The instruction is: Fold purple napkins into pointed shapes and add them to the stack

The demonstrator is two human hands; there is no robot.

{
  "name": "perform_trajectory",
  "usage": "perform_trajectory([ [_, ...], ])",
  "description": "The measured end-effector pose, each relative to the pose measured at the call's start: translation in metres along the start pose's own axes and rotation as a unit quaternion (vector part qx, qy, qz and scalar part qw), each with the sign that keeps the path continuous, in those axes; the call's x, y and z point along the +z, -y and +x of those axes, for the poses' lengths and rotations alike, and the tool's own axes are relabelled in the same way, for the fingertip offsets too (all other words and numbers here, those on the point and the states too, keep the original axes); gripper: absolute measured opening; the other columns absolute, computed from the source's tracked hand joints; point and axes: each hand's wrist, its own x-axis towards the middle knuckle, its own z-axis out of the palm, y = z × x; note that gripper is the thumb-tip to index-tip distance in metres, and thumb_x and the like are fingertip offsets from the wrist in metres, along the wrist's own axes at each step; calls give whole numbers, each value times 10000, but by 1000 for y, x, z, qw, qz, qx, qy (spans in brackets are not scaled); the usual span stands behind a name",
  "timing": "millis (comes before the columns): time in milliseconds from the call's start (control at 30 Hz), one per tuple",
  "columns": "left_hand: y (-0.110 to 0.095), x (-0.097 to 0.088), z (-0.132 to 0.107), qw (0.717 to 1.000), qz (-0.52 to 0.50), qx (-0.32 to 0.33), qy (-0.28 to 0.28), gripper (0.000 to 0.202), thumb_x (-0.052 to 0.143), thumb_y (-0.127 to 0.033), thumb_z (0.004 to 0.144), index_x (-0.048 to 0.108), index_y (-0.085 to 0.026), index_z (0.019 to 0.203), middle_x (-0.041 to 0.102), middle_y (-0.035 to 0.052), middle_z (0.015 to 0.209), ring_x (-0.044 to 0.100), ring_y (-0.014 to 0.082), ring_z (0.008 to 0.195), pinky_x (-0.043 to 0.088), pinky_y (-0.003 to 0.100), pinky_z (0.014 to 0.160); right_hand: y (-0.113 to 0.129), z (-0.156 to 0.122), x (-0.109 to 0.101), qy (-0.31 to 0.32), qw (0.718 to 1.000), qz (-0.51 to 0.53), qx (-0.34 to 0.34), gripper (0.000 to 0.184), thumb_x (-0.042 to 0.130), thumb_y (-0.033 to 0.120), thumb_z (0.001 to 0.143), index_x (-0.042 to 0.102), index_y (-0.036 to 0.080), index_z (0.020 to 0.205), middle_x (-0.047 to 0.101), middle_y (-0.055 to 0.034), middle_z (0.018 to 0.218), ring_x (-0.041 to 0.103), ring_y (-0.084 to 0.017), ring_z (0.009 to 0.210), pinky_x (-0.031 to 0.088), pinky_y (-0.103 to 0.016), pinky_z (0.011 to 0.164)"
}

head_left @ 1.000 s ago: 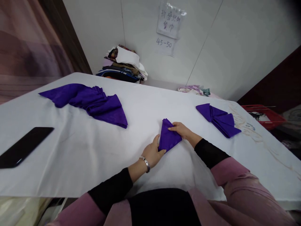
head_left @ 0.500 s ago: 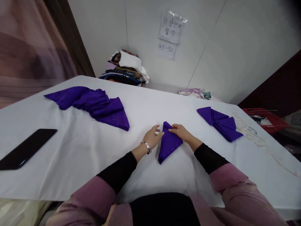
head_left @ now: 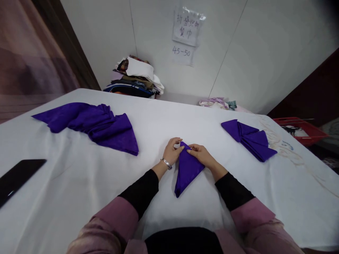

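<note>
A purple cloth napkin [head_left: 188,169], folded into a narrow triangle, lies in front of me with its far point pinched by both hands. My left hand [head_left: 172,151] grips the left side of that point between thumb and fingers; a silver bracelet is on the wrist. From the right, my right hand [head_left: 201,154] presses its thumb on the upper fold, fingers behind the cloth. Off to the right rests another purple napkin [head_left: 250,137], folded in a fan-like shape. Loosely bunched purple cloth [head_left: 90,123] lies to the left.
A white cloth covers the table [head_left: 159,120]. A dark flat device [head_left: 21,176] lies at the left edge. Beyond the far edge are a stack of folded fabrics [head_left: 137,76] and a small cloth pile [head_left: 218,103]. A red basket [head_left: 312,132] stands at the right.
My left hand has come onto the napkin's far point and now grips it. The right hand has shifted slightly along the same point. The whole view has tilted a little.
</note>
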Motion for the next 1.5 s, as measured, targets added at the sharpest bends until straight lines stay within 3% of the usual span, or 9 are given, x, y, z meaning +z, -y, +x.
perform_trajectory([
  [200,3,-5,8,998,-30,-29,43,145,657,-285,685,635,-185,787,512,92,1205,561,205,1007,483,304,739,-3,0,-1,15,1000,-12,-10,324,657,412,717,634,208,968,629,21,697,545,-110,556,417,-225,528],
  [367,5,-6,11,997,-45,-28,56,159,664,-313,685,589,-174,667,552,106,1185,541,227,1068,474,318,778,-1,-1,-1,13,999,-29,-12,303,635,404,737,642,198,958,595,30,655,509,-99,524,386,-216,498],
  [500,3,-6,11,991,-82,-77,78,226,677,-337,673,533,-165,650,585,107,1197,606,169,841,480,329,733,-1,-1,0,25,999,-18,-18,285,623,402,749,645,194,943,608,24,691,520,-100,546,395,-218,515],
  [567,3,-6,11,986,-108,-96,83,241,686,-334,666,516,-163,660,631,110,1119,612,156,791,480,335,740,-1,-2,1,25,999,-21,-22,283,618,405,750,646,194,937,622,17,716,532,-107,568,406,-224,533],
  [700,5,-4,12,981,-145,-98,81,247,704,-314,649,506,-166,663,686,76,903,623,176,865,465,353,825,0,-3,1,15,999,-38,-26,278,613,411,749,649,193,917,628,11,721,539,-114,583,412,-229,547],
  [800,6,-4,12,981,-147,-104,77,250,711,-312,638,535,-171,745,683,52,857,624,168,828,469,349,805,0,-4,1,18,998,-48,-27,272,603,415,758,650,200,918,617,15,700,524,-110,556,398,-224,522],
  [933,7,-5,12,984,-120,-92,95,385,707,-319,643,593,-187,986,676,50,946,613,161,814,466,338,784,-3,-3,0,19,997,-61,-41,267,593,411,770,653,210,935,617,14,703,521,-110,558,396,-222,522],
  [1167,8,-5,12,992,-83,-54,78,158,692,-306,646,626,-175,705,658,62,938,554,216,1063,402,372,935,-7,-1,-1,20,997,-60,-54,272,590,407,775,654,211,954,662,-2,812,582,-138,676,450,-248,621],
  [1500,1,-9,11,995,-44,-42,74,180,699,-326,654,605,-173,658,585,94,1169,561,217,1043,421,380,912,-10,-2,1,-12,992,-75,-96,262,586,380,780,644,215,975,663,-12,858,587,-145,727,458,-257,660],
])
